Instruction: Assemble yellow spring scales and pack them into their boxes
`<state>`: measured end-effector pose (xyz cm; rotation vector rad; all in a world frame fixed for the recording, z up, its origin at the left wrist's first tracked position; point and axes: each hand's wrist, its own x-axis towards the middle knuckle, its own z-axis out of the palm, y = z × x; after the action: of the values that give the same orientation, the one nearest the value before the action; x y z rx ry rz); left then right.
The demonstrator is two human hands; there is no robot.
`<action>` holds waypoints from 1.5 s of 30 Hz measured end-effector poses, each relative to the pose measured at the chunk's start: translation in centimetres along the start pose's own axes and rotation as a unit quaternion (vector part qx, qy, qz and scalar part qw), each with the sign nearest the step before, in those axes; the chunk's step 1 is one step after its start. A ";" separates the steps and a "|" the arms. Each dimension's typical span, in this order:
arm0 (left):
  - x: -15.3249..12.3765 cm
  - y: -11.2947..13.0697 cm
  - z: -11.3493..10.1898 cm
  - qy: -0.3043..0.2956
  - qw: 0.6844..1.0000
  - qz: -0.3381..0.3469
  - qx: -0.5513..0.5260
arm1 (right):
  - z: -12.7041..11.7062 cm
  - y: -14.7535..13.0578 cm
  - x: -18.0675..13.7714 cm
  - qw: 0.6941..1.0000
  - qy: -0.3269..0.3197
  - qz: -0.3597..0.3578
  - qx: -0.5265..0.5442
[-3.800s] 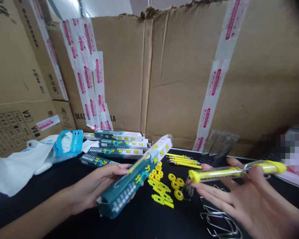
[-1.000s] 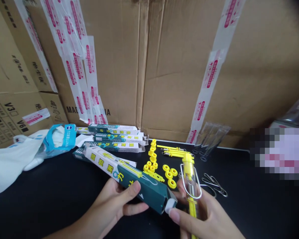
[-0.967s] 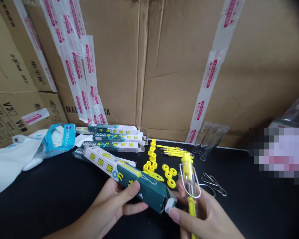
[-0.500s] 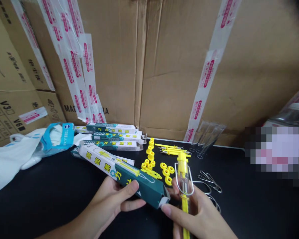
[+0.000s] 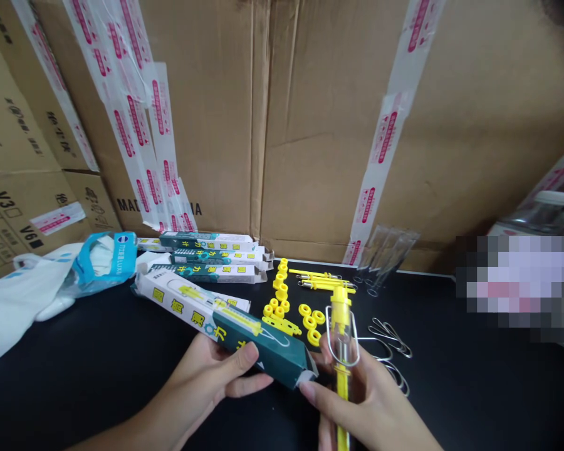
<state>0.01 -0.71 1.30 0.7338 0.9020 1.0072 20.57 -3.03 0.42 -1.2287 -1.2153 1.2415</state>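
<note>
Black table (image 5: 75,376): boxed carton (image 5: 225,322), yellow scale (image 5: 342,351) in hand.

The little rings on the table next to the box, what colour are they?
Bright yellow. The little rings show best in the head view, on the black table.

On the table (image 5: 75,376), lower centre of the frame, the left hand (image 5: 207,376) holds a long carton (image 5: 220,319); the right hand (image 5: 371,407), just right, holds a spring scale (image 5: 341,332). Stacked cartons (image 5: 207,257) lie behind at centre left, loose rings (image 5: 310,316) between, wire hooks (image 5: 388,338) right, cardboard boxes (image 5: 310,125) across the back.
</note>
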 end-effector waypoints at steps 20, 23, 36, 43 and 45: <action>0.0 -0.5 -0.4 -0.021 0.998 -0.023 0.051 | 0.2 -0.2 -0.1 0.977 -0.072 0.159 0.125; 0.1 -0.8 -0.5 -0.038 0.997 -0.030 0.064 | 0.4 -0.3 -0.1 0.970 -0.092 0.182 0.129; 0.8 -1.7 -1.0 -0.094 0.995 0.012 0.021 | 0.3 0.0 -0.4 0.971 -0.088 0.105 0.194; 0.4 -1.1 -0.3 -0.106 0.994 -0.001 -0.026 | 0.4 0.1 -1.2 0.986 -0.051 0.122 0.097; 0.3 -0.6 -0.3 -0.104 0.993 -0.004 -0.049 | 0.3 0.2 -1.3 0.987 -0.071 0.105 0.097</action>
<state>0.10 -0.65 0.56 0.7358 0.6701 0.9428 20.25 -4.32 0.25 -1.1628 -1.0554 1.5872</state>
